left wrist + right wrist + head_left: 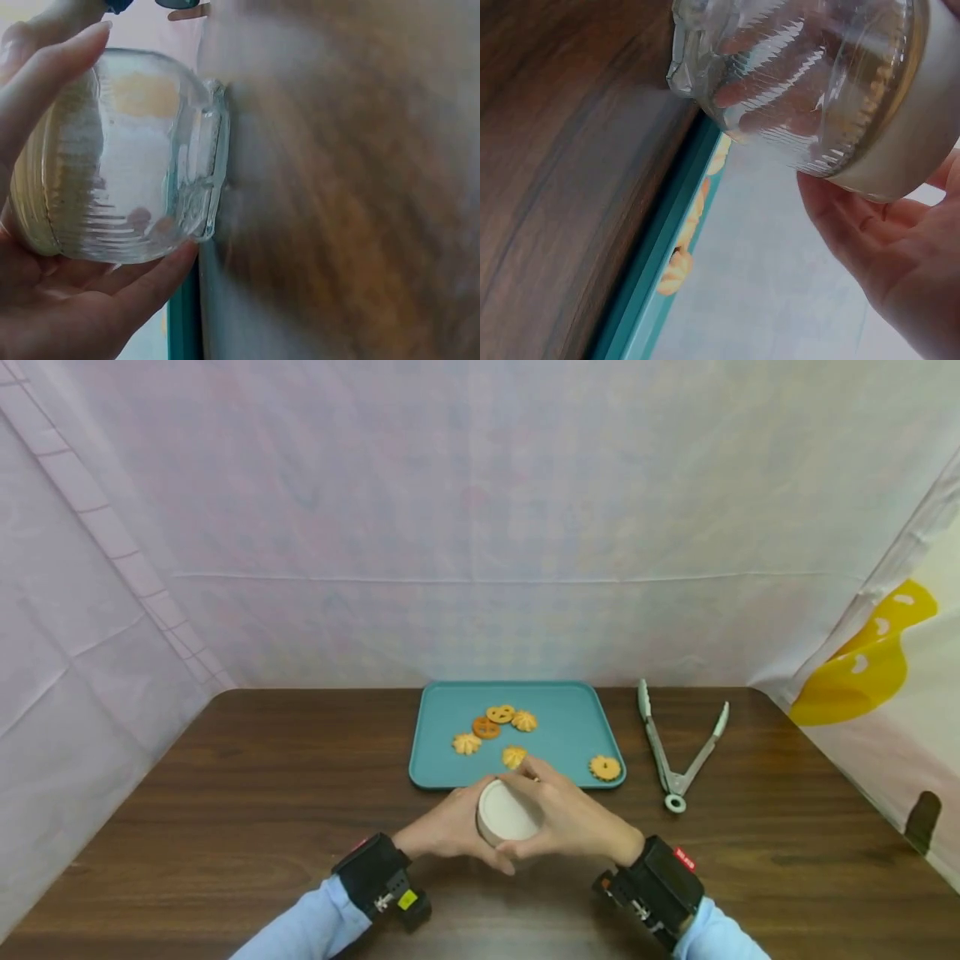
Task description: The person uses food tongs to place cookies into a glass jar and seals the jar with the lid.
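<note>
A clear glass jar [135,157] with ridged sides and a cream-white lid [510,812] stands between both hands, in front of the tray. My left hand [455,828] curls round it from the left; in the left wrist view the thumb and fingers span the glass. From the right, my right hand [572,817] grips the lid's edge, its thumb at the near side and fingers at the far side. The jar's thick foot is right at the tabletop in both wrist views. No contents show through the glass.
Behind the jar lies a teal tray [562,706] with several cookies, among them a pretzel-shaped one [486,727] and a round one [604,767] near its right corner. Metal tongs [657,752] lie spread to the tray's right on the dark wooden table [300,777]. Cloth hangs behind.
</note>
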Available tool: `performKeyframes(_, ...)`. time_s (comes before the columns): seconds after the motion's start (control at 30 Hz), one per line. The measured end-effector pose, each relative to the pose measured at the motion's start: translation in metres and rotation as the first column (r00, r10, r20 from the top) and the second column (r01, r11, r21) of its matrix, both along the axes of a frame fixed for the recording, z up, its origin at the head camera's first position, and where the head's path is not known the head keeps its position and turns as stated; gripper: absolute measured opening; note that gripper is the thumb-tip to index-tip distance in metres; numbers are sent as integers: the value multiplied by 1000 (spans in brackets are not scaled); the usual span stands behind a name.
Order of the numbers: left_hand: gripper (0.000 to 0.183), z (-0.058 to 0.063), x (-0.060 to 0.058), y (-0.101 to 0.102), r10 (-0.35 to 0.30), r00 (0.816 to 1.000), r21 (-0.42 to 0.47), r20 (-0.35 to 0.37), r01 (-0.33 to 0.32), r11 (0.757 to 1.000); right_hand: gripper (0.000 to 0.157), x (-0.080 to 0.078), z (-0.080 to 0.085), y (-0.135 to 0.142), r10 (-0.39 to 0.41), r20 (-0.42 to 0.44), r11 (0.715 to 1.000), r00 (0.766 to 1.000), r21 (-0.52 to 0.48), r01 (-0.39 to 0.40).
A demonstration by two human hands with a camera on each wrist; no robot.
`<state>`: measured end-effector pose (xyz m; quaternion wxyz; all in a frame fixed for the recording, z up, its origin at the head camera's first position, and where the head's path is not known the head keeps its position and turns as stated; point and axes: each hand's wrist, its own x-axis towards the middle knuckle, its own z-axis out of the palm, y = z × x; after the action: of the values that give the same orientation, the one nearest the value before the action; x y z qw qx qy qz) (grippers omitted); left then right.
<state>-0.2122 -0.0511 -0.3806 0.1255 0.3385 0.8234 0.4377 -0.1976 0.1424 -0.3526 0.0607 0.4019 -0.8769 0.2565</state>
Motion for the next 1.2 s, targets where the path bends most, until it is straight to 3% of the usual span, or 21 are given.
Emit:
performKeyframes(0.23,95,3,0,-4,-35,998,2,50,35,999,80,6,-1,2,-36,29,999,999,21,36)
performKeyframes(0.33,92,3,-1,-7,-48,998,-17,46,49,999,85,12,-1,-1,-95,12,995,995,23,95)
performKeyframes(0.4,91,2,0,-7,-51,998,-24,33,52,998,90,18,-2,-5,-163,-42,986,986,35,165)
performKeyframes(0.47,90,2,0,-7,-48,998,-18,28,49,999,93,24,-2,-11,-243,-112,967,964,49,249)
performKeyframes(0.57,90,2,2,-5,-43,999,0,21,43,999,93,32,-5,-20,-349,-227,927,909,57,370)
performKeyframes(0.63,91,2,3,-2,-37,999,10,4,37,999,89,36,-6,-25,-391,-274,908,879,39,417)
performKeyframes(0.7,91,1,3,-1,-30,999,10,-23,31,999,86,38,-7,-27,-413,-292,899,863,23,438)
performKeyframes(0.77,92,1,3,0,-19,999,4,-43,19,1000,84,37,-7,-27,-412,-294,901,863,11,434)
performKeyframes(0.97,94,0,2,2,13,1000,-30,-21,-14,999,78,32,-9,-22,-371,-255,920,893,27,391)
performKeyframes(1.2,94,-1,-1,3,6,1000,-49,-19,-7,999,78,25,-7,-15,-320,-259,943,911,8,334)
